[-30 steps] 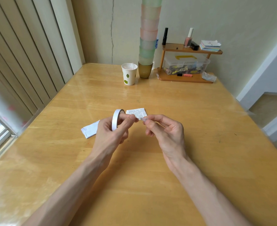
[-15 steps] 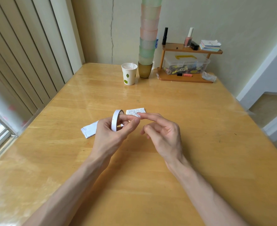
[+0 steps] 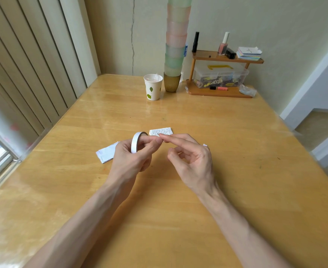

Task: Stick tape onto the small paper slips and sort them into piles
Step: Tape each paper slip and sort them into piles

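Observation:
My left hand [image 3: 129, 158] grips a white tape roll [image 3: 136, 141] upright above the wooden table [image 3: 178, 219], with fingers through its hole and the thumb on the rim. My right hand [image 3: 192, 161] reaches in from the right. Its straight index fingertip touches the roll's free end by my left thumb, and the other fingers hang loosely curled. A printed paper slip [image 3: 162, 131] lies flat just behind the fingertips. A small pile of white slips [image 3: 106, 153] lies left of my left hand, partly hidden by it. A white scrap [image 3: 205, 145] peeks out behind my right hand.
At the far edge stand a paper cup [image 3: 153, 87], a tall stack of pastel cups [image 3: 175, 45] and a wooden shelf [image 3: 222, 74] with a clear box, bottles and cards. A crumpled plastic bit [image 3: 247, 90] lies beside the shelf. Window blinds run along the left.
My right hand has stopped pinching at the tape end and now has its index finger stretched out to the roll. My left hand and the roll have stayed in place.

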A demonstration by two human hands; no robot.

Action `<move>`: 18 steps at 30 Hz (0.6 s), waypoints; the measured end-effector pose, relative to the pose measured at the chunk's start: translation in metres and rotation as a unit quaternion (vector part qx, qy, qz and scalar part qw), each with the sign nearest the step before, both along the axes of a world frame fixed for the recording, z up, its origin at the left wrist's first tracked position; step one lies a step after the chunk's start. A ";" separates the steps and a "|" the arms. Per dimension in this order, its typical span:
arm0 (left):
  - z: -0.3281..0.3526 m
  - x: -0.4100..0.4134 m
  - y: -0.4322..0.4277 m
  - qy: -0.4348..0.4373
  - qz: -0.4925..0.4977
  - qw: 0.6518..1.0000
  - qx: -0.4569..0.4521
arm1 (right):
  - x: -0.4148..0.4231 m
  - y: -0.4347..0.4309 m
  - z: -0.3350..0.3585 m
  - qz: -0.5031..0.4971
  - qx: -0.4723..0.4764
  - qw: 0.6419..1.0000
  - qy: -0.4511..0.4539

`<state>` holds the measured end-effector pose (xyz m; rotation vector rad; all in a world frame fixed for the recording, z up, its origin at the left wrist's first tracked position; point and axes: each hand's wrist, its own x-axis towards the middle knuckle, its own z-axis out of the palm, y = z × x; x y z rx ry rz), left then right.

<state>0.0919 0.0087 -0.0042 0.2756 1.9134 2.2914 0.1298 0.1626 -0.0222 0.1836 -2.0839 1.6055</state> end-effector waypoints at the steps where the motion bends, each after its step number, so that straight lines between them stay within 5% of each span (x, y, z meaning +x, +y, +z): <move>1: 0.000 0.000 0.000 -0.002 -0.002 1.000 0.001 | 0.000 0.000 0.000 0.001 0.000 1.000 0.000; 18: -0.001 0.000 -0.002 0.025 -0.019 0.999 0.010 | -0.001 0.000 -0.002 0.011 -0.007 1.000 -0.001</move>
